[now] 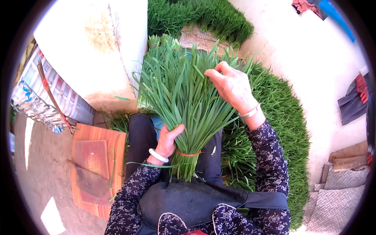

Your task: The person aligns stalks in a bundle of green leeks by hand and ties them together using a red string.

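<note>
A thick bunch of green garlic chives [188, 113] stands upright over my lap, its long leaves fanning out at the top. An orange band [188, 154] ties it low down, above the pale cut stems. My left hand [169, 139] wraps around its left side just above the band, thumb across the front and the other fingers hidden behind the leaves. My right hand [233, 84] is raised at the upper right of the bunch, thumb and forefinger closed in a pinch beside the leaf tips. Whether a leaf sits in that pinch is too small to tell.
More chives [280, 129] are heaped along my right, with further bunches [203, 15] at the back. On the left lies a wooden board [92, 143] with a dark, wide blade [92, 181] on it. A white block [90, 47] and a woven basket [58, 94] stand farther left.
</note>
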Motion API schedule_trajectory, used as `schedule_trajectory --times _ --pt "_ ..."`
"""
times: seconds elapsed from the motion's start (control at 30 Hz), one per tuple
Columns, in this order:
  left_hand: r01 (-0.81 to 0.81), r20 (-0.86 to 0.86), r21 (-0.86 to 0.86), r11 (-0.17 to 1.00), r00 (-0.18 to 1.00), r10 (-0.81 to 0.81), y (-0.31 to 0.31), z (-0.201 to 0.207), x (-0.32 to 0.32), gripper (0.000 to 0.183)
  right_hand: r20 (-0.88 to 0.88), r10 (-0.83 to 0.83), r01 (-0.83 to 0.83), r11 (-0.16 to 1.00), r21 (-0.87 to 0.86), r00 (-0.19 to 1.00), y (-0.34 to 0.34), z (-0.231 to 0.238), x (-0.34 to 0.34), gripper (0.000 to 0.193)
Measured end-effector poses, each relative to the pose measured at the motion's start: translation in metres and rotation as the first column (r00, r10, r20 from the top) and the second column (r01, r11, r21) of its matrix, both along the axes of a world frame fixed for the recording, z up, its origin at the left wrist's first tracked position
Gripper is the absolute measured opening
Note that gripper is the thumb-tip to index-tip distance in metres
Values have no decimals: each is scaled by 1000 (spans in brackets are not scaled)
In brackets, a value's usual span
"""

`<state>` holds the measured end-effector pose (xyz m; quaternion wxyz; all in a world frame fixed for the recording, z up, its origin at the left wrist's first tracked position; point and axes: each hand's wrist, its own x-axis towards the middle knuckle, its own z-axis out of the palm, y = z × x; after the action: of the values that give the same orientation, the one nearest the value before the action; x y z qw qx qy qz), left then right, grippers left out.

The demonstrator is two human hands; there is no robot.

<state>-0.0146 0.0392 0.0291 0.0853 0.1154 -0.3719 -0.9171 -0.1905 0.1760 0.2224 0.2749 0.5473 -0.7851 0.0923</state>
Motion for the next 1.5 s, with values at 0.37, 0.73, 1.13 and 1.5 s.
schedule_trajectory --times 0.37,0.73,1.13,1.5 --pt "41 -6 -7 999 999 -41 0 -3 -2 34 246 2 38 987 -159 969 2 -11 -5 13" --pt "57 -11 -11 998 998 -57 2 3 -2 33 179 111 -107 994 -37 978 6 -4 8 26" --pt "-3 -20 104 995 1000 5 1 -4 -3 33 913 271 155 932 -329 306 -4 11 42 12" --pt "-151 -29 67 986 988 154 -19 -11 -3 34 509 284 -153 946 -285 813 -26 8 75 23"
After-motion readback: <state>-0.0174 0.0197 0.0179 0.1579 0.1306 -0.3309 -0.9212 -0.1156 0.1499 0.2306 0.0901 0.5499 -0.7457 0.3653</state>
